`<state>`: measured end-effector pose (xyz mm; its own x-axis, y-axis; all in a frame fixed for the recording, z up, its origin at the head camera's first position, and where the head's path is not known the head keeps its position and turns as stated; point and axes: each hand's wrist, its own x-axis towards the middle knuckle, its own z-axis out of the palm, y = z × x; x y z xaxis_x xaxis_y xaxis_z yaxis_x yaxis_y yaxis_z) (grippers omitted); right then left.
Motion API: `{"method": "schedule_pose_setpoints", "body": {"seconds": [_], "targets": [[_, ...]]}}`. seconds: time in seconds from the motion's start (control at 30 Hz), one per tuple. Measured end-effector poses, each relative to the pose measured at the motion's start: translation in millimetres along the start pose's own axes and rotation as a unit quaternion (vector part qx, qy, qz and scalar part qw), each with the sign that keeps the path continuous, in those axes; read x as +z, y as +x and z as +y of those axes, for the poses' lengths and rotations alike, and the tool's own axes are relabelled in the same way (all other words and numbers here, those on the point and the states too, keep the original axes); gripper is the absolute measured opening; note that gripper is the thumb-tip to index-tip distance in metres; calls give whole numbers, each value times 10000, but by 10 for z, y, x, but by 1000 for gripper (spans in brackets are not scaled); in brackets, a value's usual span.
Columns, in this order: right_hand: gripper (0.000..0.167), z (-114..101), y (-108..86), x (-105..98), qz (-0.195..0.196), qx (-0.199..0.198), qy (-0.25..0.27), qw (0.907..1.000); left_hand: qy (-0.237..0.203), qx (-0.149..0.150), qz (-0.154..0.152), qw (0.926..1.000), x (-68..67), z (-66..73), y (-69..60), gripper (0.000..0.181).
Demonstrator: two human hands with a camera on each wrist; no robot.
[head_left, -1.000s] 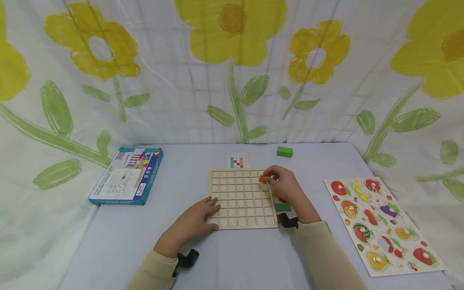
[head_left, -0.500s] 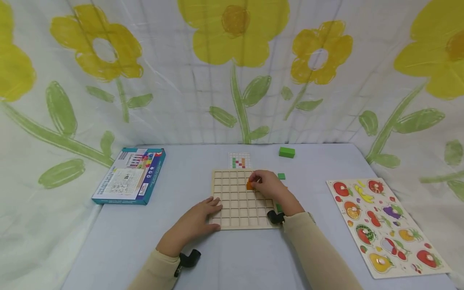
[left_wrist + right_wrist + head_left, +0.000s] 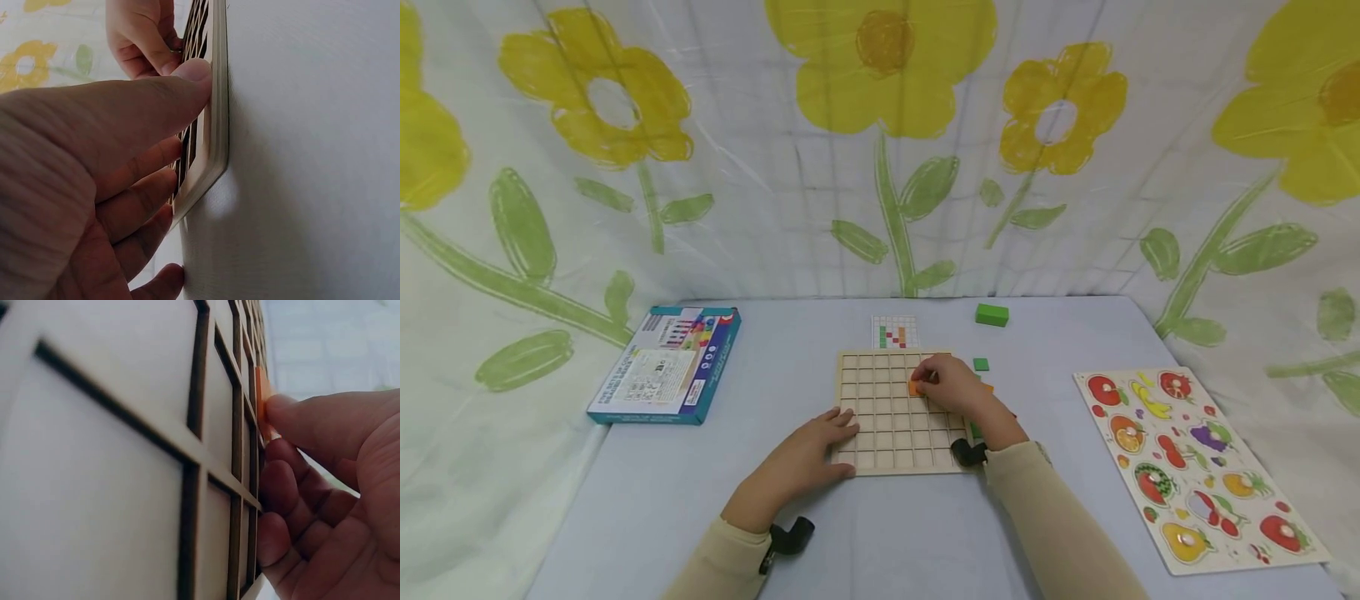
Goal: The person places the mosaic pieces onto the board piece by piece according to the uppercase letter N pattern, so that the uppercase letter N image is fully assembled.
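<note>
A wooden grid board (image 3: pixel 887 446) lies flat in the middle of the table. My left hand (image 3: pixel 808 450) rests on its left edge, fingers fairly straight; in the left wrist view the thumb (image 3: pixel 169 94) lies on the rim. Over the upper right cells, my right hand (image 3: pixel 953 385) pinches a small orange tile (image 3: pixel 913 388) between thumb and fingers. The right wrist view has this orange tile (image 3: pixel 261 403) right at the grid, the thumb against it; whether it sits fully inside a cell cannot be told. Behind the board lies a pattern card (image 3: pixel 894 332) with coloured squares.
Right of the board are a green tile (image 3: pixel 981 364) and other coloured pieces, partly hidden by the right arm. A green block (image 3: pixel 992 315) lies farther back. A teal-edged box (image 3: pixel 662 367) lies at left, a fruit puzzle board (image 3: pixel 1198 475) at right.
The right hand has moved left with the orange tile, from the board's right edge to the upper right cells, then slightly lower. The left hand has stayed in place.
</note>
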<state>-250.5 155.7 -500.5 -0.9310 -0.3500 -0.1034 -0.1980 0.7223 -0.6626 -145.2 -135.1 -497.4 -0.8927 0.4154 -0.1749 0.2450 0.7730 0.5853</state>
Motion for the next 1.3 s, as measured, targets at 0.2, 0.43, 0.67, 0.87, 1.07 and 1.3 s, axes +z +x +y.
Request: {"method": "schedule_pose_setpoints", "body": {"seconds": [0.2,0.43,0.67,0.87,1.07,1.3], "targets": [[10,27,-14,-14,-15,-183,-49,9998,-4,-5,-29,10000,0,17,7,65],[24,110,-280,-245,180,144,553,9982,62,-22,11,10000,1,0,-3,66],[30,422,-640,-643,1131,683,367,9905,35,-86,64,9999,-42,6,-51,66],[31,646,-723,-628,996,1308,129,9863,37,-151,91,9998,-49,-8,-62,65],[32,689,-663,-521,734,1481,195,9861,-15,-60,85,9999,-33,-22,-38,66],[33,622,-608,-519,629,1626,117,9846,-1,64,25,10000,-6,-14,1,66]]}}
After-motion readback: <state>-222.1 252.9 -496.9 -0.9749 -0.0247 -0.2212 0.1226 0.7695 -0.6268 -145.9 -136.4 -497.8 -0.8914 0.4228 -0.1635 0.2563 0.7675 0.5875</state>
